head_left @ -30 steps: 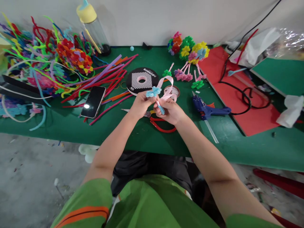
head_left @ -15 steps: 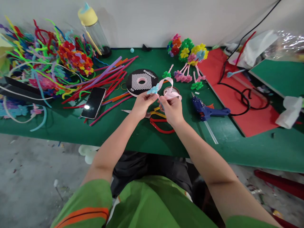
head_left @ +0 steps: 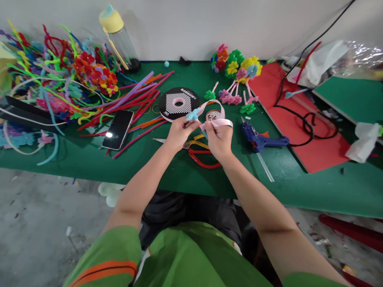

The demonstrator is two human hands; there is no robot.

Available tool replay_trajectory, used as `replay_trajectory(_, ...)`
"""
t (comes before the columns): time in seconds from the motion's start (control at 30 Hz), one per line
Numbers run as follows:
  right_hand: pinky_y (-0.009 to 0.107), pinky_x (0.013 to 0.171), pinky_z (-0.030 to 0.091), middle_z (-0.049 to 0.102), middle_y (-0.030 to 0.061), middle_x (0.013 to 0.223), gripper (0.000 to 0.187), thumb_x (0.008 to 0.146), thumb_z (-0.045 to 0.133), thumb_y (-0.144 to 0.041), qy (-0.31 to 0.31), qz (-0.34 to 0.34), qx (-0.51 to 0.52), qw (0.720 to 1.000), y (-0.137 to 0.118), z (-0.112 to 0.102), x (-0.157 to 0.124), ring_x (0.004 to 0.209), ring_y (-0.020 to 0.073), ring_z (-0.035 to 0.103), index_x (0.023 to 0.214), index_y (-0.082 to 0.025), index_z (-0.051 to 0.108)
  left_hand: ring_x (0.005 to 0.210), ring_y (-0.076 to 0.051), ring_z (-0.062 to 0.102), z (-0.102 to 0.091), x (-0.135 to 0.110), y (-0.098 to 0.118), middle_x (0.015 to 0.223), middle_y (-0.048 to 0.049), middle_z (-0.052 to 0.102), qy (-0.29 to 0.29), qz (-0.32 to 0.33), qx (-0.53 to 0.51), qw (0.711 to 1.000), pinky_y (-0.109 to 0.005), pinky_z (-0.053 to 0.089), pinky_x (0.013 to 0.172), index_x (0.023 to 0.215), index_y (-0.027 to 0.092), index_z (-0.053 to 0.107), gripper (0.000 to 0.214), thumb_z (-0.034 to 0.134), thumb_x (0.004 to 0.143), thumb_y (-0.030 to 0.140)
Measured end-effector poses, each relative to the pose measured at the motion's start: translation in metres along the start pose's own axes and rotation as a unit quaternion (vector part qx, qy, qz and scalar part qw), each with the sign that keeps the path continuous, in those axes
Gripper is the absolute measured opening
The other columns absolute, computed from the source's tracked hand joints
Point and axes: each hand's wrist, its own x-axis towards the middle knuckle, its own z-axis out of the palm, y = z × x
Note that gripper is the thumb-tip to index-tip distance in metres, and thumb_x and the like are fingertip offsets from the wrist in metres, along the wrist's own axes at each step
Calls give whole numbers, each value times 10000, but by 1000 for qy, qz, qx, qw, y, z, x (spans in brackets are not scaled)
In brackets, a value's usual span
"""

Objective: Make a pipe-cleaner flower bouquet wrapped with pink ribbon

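My left hand (head_left: 178, 133) pinches a light-blue pipe-cleaner flower (head_left: 193, 114) just below its petals. My right hand (head_left: 219, 135) is closed on a pink ribbon (head_left: 216, 106), which loops up between the two hands and over the right fingers. The flower's blue stem runs toward the right fingertips; whether they grip it too I cannot tell. Scissors with red and yellow handles (head_left: 204, 165) lie under the hands, partly covered by them. Behind the left hand lies a black ribbon spool (head_left: 165, 104). A small round patterned roll (head_left: 213, 114) sits behind the right hand.
A blue glue gun (head_left: 263, 141) lies to the right, its cord crossing a red board (head_left: 311, 139). Finished pipe-cleaner flowers (head_left: 236, 67) stand at the back. On the left are a phone (head_left: 118, 129), loose pipe cleaners (head_left: 140, 99), a colourful heap (head_left: 60, 79) and a bottle (head_left: 119, 40).
My right hand has shifted slightly to the right, and the ribbon loop between the hands has widened. The left hand and the flower have barely moved.
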Motion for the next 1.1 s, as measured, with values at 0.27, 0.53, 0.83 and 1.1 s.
replay_trajectory(0.27,193,390,324,505,-33,424,401,810,545,-487,-107,198,278,934,6,5,7,382,54,430,569,-168,587,578,-86,531,3,-3,5,579,34,551,-40,-7,-50,998,-248,453,588,643,165,613,305,766,617,428)
replay_trajectory(0.53,183,383,317,487,-30,406,326,858,516,-293,-196,324,426,822,1,1,10,361,49,415,573,-142,564,540,-79,542,2,-4,6,563,33,549,-65,29,-46,996,-245,466,561,668,171,632,257,738,670,406)
replay_trajectory(0.83,174,380,235,366,-79,401,294,779,623,-294,-299,341,477,753,-3,-2,10,385,31,297,549,-158,501,553,-87,571,2,-7,11,594,26,582,-77,6,-33,996,-250,492,581,670,166,601,252,744,663,372)
replay_trajectory(1.1,192,415,282,362,-87,434,348,762,658,-404,-211,287,466,810,-3,3,8,417,33,332,562,-168,500,611,-104,609,3,-5,6,620,19,637,-47,-1,-46,998,-270,509,629,644,180,645,246,746,652,403)
